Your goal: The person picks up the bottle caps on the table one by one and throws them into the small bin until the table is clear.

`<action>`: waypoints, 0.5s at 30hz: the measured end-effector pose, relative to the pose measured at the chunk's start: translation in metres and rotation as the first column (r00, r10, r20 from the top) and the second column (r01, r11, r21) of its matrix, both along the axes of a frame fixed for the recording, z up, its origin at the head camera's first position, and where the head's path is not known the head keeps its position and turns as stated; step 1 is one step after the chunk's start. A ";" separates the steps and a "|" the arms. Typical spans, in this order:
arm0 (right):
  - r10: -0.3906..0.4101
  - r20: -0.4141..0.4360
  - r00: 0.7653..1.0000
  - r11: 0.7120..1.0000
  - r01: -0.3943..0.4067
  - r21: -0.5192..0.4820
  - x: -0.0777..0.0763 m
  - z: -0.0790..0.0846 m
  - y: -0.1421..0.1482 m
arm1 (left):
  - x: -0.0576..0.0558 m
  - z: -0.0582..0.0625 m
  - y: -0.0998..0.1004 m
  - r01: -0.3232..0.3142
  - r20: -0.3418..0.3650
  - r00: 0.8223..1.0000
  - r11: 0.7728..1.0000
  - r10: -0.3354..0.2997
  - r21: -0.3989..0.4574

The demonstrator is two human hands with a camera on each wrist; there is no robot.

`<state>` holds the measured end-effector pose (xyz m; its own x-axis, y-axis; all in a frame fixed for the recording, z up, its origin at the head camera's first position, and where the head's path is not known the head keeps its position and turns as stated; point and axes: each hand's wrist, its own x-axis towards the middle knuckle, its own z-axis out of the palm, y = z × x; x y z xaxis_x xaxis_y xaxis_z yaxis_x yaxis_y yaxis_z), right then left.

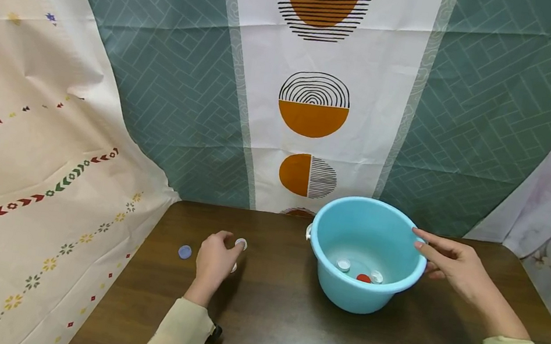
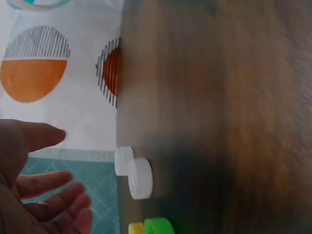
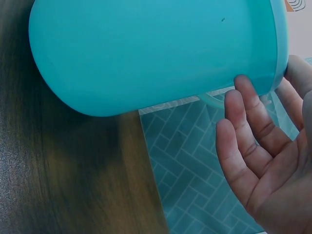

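Observation:
My left hand (image 1: 214,257) hovers low over the table beside several bottle caps, thumb and fingers apart with nothing between them. One white cap (image 1: 241,243) lies just past its fingertips and another white cap (image 1: 233,268) shows partly beside it. To its left is a blue cap (image 1: 184,251). The left wrist view also has a green cap (image 2: 160,225) and a yellow cap (image 2: 136,228), which the hand hides from the head view. My right hand (image 1: 458,265) holds the rim of a light-blue tub (image 1: 361,296), some fingers over the edge and others against the outer wall.
Inside the tub lie a red cap (image 1: 363,278), a white cap (image 1: 343,264) and a pale cap (image 1: 376,277). A white handle piece (image 1: 309,231) sits on the tub's left side. Behind the brown table (image 1: 280,325) hangs a patterned curtain (image 1: 188,77); cream cloth (image 1: 40,192) borders its left edge.

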<state>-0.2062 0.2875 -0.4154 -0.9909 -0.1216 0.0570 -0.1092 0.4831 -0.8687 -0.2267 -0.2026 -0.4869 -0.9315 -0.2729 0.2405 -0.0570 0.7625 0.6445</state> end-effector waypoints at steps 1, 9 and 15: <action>-0.002 -0.002 1.000 1.000 0.002 0.001 0.000 0.000 0.000 | 0.002 -0.001 -0.001 -0.005 0.023 1.000 0.999 0.006 -0.032; -0.012 -0.006 1.000 1.000 0.012 0.004 0.000 0.001 0.001 | 0.010 -0.005 -0.005 0.006 0.188 0.982 0.986 0.025 -0.166; -0.004 0.000 1.000 1.000 0.004 -0.007 0.000 0.001 -0.001 | 0.013 -0.007 -0.002 0.025 0.276 0.961 0.980 0.031 -0.197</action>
